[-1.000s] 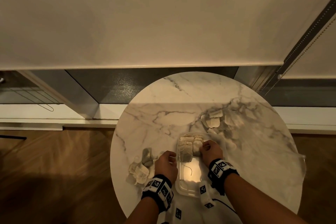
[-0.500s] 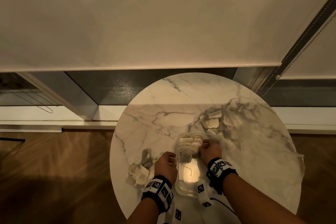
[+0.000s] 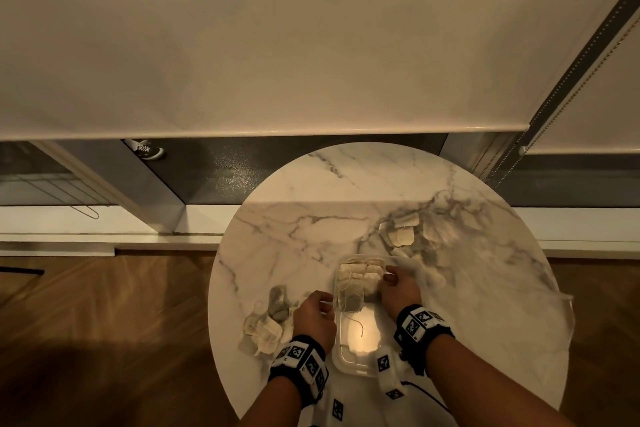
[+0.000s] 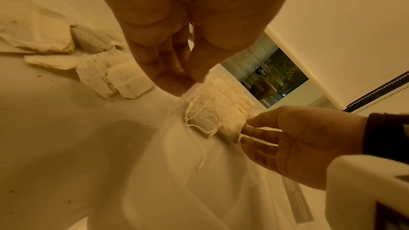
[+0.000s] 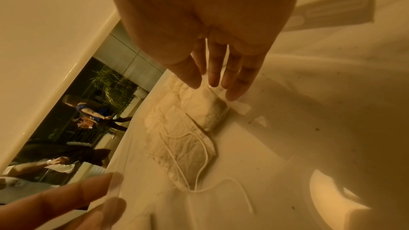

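Since the frame one second back, a sneaker [image 3: 147, 149] has come into view behind the glass at upper left, while both hands have kept their places at the clear container [image 3: 353, 362]. From my remote station I read the rest as follows. A pale roller blind [image 3: 277, 45] fills the upper half of the head view. Below it, a wood floor [image 3: 104, 322] surrounds a round marble table [image 3: 311, 229]. The clear container lies on the near middle of the table, with its long axis running away from the person. The left hand [image 3: 313, 317] is at the container's left wall, its thumb and fingers [image 4: 172, 83] pressed together and pinching that wall at the rim. The right hand [image 3: 401, 293] is at the container's right side, with its fingers nearly straight and a little spread. Its fingertips [image 5: 232, 93] touch the tea bags [image 3: 358, 279], which are packed side by side in the far half of the container. A left heap [image 3: 266, 329] of loose bags lies on the table just beside the left hand. A right heap [image 3: 403, 234] lies beyond the container's far right corner. A thin string [image 3: 360, 328] trails from the packed bags across the container's near floor.
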{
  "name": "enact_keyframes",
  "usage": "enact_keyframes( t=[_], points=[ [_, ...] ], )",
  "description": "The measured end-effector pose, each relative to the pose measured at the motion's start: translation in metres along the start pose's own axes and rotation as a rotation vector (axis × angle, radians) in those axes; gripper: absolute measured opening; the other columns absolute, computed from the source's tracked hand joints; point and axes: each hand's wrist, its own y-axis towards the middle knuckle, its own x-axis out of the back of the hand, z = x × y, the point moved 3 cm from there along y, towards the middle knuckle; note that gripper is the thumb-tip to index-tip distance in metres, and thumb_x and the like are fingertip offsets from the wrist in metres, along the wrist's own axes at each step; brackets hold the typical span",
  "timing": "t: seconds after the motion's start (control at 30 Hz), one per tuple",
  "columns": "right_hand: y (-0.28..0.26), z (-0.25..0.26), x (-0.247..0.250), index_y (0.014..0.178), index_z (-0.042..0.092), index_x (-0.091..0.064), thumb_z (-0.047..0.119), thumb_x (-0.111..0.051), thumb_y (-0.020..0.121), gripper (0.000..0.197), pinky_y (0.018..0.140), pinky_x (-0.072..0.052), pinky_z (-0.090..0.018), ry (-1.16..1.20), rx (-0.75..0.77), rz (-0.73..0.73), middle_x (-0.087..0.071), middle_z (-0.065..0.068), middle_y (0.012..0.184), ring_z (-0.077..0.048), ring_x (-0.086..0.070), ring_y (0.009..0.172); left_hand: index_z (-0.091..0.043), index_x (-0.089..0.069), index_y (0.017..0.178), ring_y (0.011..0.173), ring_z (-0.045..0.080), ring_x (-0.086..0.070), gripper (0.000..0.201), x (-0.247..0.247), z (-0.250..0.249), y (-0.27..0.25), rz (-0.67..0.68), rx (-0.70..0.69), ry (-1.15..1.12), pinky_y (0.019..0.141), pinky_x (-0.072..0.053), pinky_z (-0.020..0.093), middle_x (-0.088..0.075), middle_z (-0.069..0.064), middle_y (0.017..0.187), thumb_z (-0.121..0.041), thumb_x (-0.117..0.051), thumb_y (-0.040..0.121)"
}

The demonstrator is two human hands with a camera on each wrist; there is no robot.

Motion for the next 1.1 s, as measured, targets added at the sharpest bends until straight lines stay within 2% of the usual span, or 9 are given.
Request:
enact_keyframes(
  t=[0.07,0.13,0.2,0.33,0.47,0.67,0.87,1.1],
  points=[
    [-0.002,0.0,0.003,0.109,0.01,-0.065,0.015,-0.059,0.088,0.023,0.089,-0.05,-0.033,-0.028,-0.033,-0.016,-0.068,-0.009,0.103,-0.029,-0.064,0.099,-0.024,-0.063,0.095,0.076,0.012,-0.066,0.026,0.0,0.0,0.0,0.002,-0.004,-0.001,0.071,-0.058,0.026,-0.068,-0.003,0.085,-0.002,-0.06,0.082],
    [-0.004,-0.003,0.005,0.094,0.015,-0.063,0.019,-0.066,0.083,0.012,0.085,-0.048,-0.029,-0.073,-0.099,-0.016,-0.065,-0.004,0.093,-0.024,-0.062,0.091,-0.024,-0.062,0.094,0.075,0.012,-0.065,0.024,0.001,-0.001,-0.001,0.005,-0.013,-0.012,0.069,-0.056,0.022,-0.067,-0.003,0.084,-0.003,-0.06,0.082],
    [-0.003,-0.008,0.005,0.088,0.017,-0.068,0.026,-0.072,0.078,0.013,0.083,-0.05,-0.028,-0.116,-0.16,0.006,-0.068,-0.002,0.09,-0.022,-0.063,0.088,-0.023,-0.063,0.095,0.075,0.012,-0.064,0.024,0.001,-0.002,-0.001,0.002,-0.019,-0.014,0.067,-0.055,0.02,-0.067,-0.003,0.083,-0.003,-0.06,0.082],
    [-0.003,-0.01,0.002,0.089,0.019,-0.075,0.025,-0.072,0.082,0.01,0.077,-0.047,-0.024,-0.159,-0.181,0.049,-0.071,-0.004,0.093,-0.022,-0.064,0.088,-0.021,-0.064,0.1,0.078,0.011,-0.065,0.026,0.001,0.0,0.0,-0.007,-0.011,0.018,0.071,-0.055,0.022,-0.066,-0.004,0.086,-0.002,-0.059,0.083],
    [-0.005,-0.008,0.001,0.089,0.019,-0.077,0.022,-0.065,0.088,0.012,0.073,-0.044,-0.023,-0.173,-0.169,0.042,-0.072,-0.005,0.095,-0.022,-0.063,0.086,-0.022,-0.064,0.1,0.078,0.012,-0.064,0.025,0.0,0.001,0.001,-0.007,-0.008,0.03,0.072,-0.056,0.023,-0.066,-0.004,0.087,-0.003,-0.059,0.085],
    [-0.006,-0.009,0.003,0.092,0.018,-0.076,0.021,-0.061,0.089,0.015,0.076,-0.044,-0.023,-0.157,-0.178,0.006,-0.071,-0.007,0.098,-0.026,-0.065,0.095,-0.023,-0.064,0.1,0.079,0.011,-0.065,0.026,0.0,0.001,0.001,-0.006,-0.009,0.048,0.073,-0.056,0.024,-0.066,-0.004,0.087,-0.003,-0.058,0.084],
    [-0.002,-0.008,0.004,0.088,0.018,-0.075,0.023,-0.064,0.088,0.012,0.073,-0.042,-0.023,-0.122,-0.162,0.009,-0.072,-0.006,0.095,-0.021,-0.06,0.083,-0.023,-0.065,0.101,0.079,0.011,-0.064,0.028,0.0,0.002,0.002,0.002,0.004,0.054,0.071,-0.056,0.024,-0.067,-0.003,0.088,-0.003,-0.057,0.084],
    [-0.008,-0.008,0.008,0.079,0.022,-0.073,0.026,-0.064,0.084,0.011,0.075,-0.045,-0.025,-0.131,-0.142,0.002,-0.071,-0.003,0.088,-0.022,-0.063,0.084,-0.022,-0.065,0.102,0.079,0.012,-0.065,0.026,0.001,0.003,0.002,-0.006,0.0,0.049,0.071,-0.056,0.024,-0.068,-0.003,0.088,-0.004,-0.057,0.084]
  ],
)
